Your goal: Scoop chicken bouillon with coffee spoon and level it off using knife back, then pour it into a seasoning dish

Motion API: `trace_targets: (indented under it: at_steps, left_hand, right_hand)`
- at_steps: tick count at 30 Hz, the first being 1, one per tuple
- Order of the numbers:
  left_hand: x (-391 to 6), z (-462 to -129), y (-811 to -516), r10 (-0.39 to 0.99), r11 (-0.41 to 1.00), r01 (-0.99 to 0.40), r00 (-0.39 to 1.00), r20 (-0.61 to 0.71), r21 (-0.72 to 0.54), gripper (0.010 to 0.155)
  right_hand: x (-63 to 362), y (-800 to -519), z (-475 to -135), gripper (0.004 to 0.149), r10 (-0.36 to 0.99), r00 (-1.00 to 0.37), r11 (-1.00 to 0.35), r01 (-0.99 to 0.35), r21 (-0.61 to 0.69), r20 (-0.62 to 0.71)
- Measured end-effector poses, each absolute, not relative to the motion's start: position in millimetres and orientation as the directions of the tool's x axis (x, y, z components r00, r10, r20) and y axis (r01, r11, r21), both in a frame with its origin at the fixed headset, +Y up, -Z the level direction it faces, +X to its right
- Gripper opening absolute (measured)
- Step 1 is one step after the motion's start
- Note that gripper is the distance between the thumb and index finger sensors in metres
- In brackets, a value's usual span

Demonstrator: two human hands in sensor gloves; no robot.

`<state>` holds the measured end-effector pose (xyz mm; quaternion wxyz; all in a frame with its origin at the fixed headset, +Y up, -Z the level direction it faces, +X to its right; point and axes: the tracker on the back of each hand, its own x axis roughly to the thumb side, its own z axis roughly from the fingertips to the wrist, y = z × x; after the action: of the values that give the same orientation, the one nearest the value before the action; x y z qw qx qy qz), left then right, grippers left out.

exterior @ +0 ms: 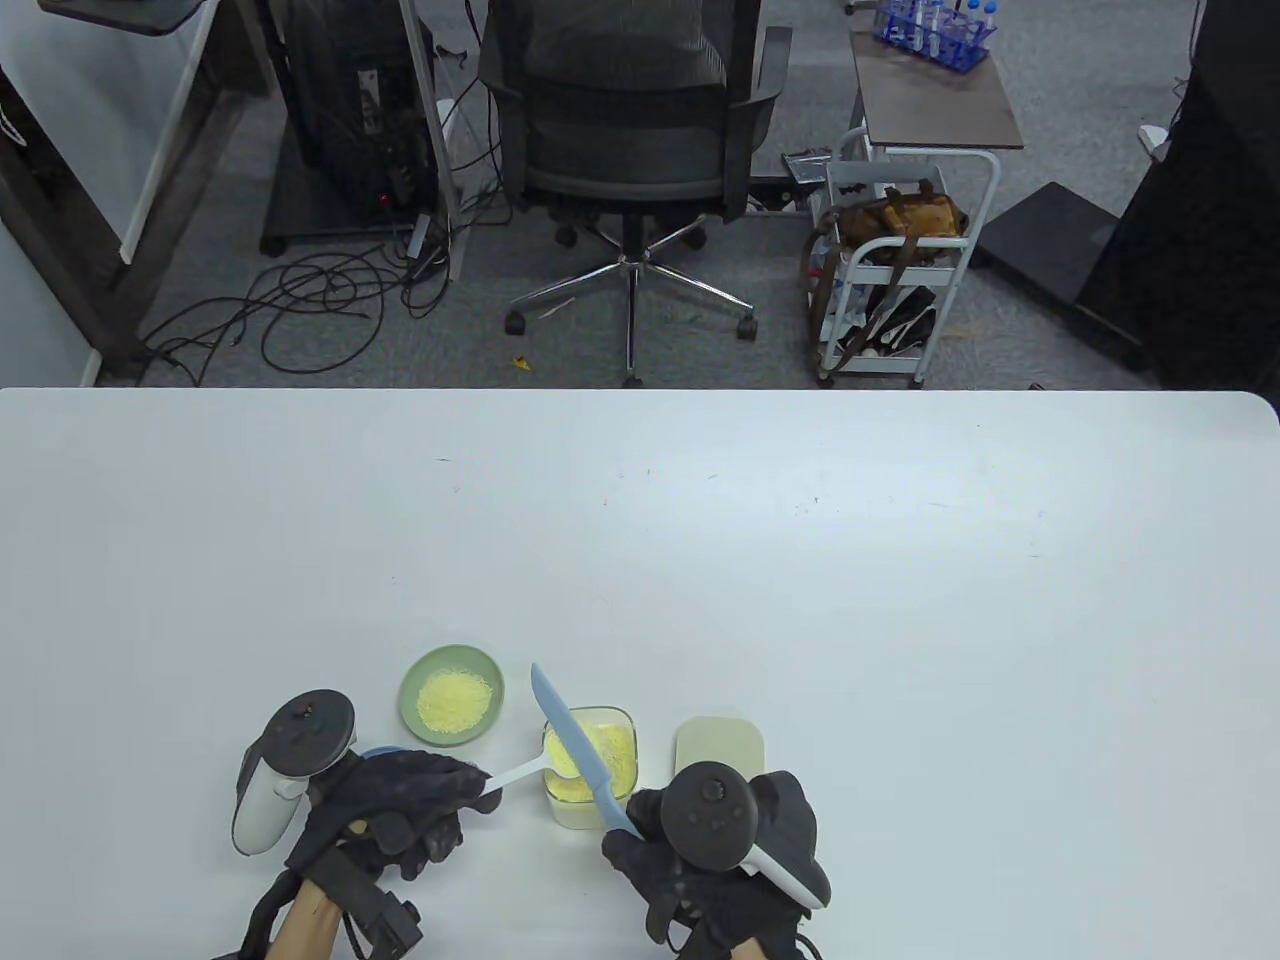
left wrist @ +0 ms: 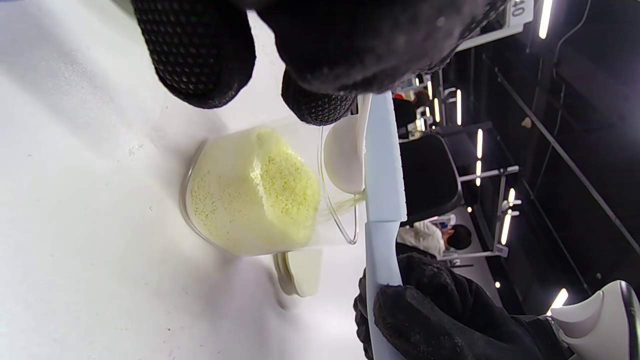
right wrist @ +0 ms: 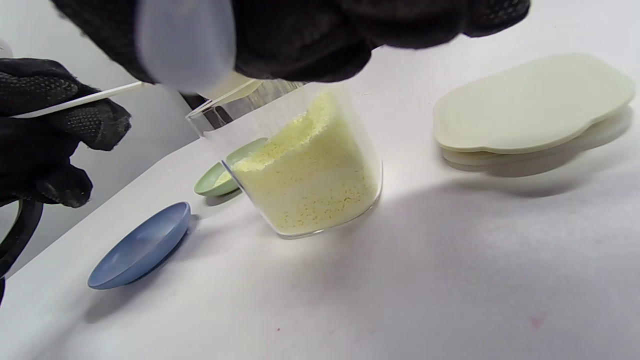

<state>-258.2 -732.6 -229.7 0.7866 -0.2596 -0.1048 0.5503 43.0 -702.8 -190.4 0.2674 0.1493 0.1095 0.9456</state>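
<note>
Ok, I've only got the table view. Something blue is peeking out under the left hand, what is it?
Observer: A shallow blue dish on the table near the jar. It looks empty.
Operator: How full is the jar?
Observer: Over half; from the side, the bouillon slopes up against one wall.
Operator: Is the knife touching the spoon?
Observer: Yes, the left wrist view shows the knife lying across the rim of the spoon, over the jar's mouth.
</note>
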Motion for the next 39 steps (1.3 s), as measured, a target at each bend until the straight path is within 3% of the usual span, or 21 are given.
trace_targets:
  at_steps: [14,19,23,31,39]
  left_hand:
    - [-258.2,-229.2,-732.3,0.92,0.252,-0.81,0.37,-0.129,-0.529,0.046]
    - [-258.3,-229.5,-732.3,0.921,0.249,-0.811,0.368,-0.13,-0.529,0.046]
    - [-259.1,-229.7,-731.7,0.922,0.248,-0.815,0.365,-0.13,-0.524,0.046]
    - [-259.4,-230.1,-731.4,0.924,0.243,-0.818,0.359,-0.134,-0.522,0.046]
    - [-259.2,-230.3,-731.4,0.925,0.236,-0.816,0.355,-0.135,-0.528,0.046]
  right_hand:
    - [72.8,-708.4,-192.6,0.043,0.531,-0.831,-0.838,-0.486,0.25,0.165]
    - [97.1,-708.9,-205.0,0.043,0.567,-0.821,-0.814,-0.549,0.189,0.059]
    - [125.2,-715.8,-219.6,0.043,0.559,-0.826,-0.824,-0.563,0.062,-0.079]
    - [160.0,-751.5,-237.2,0.043,0.378,-0.88,-0.912,-0.407,0.046,-0.287]
    - [166.6,-772.6,-237.6,0.04,0.26,-0.905,-0.946,-0.308,0.1,-0.336]
